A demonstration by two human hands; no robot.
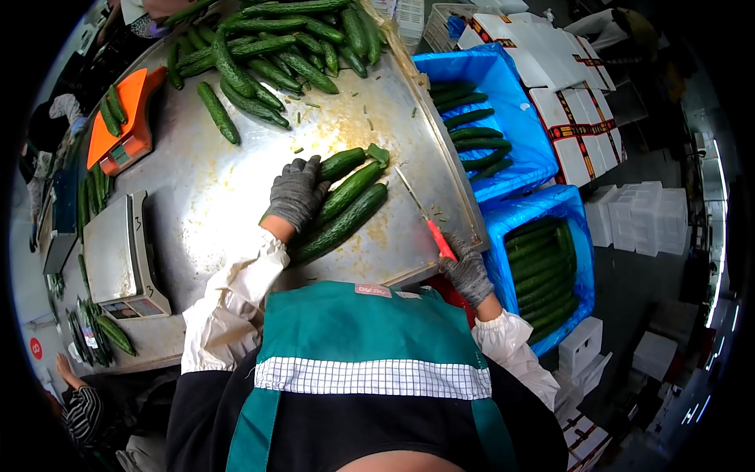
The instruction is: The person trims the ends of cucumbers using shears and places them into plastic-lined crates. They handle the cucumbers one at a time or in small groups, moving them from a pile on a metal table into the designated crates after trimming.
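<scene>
**A:** Start near. What do your hands have?

**B:** Your right hand, gloved, has its fingers clamped on the red handle of the knife, at the right edge of the worktop. The blade points far and a little left, just beside the cucumbers.

**A:** And just right of that hand?

**B:** The near bin, lined in blue, with more cucumbers lying side by side in it.

**A:** Now your left hand.

**B:** Also gloved, it lies over the left ends of the group. You can't tell from here whether its fingers are clamped or only resting.

**A:** How are those cucumbers lying?

**B:** Three together on the worktop between your hands, slanting from near left to far right. A scrap of leaf sits at the far right end.

**A:** How will they handle?

**B:** Expect them stiff and fairly light, with enough weight to roll or tip if you take one by its end. The bumpy skin should help your glove, though any wetness would make it slide. Take each round the middle, thumb opposite the fingers, and go easy: a hard squeeze could bruise it, a bend could snap it.

**A:** And far off?

**B:** A lone cucumber lies far left of the group, then the heap, tangled enough that pulling one may drag its neighbours.
</scene>
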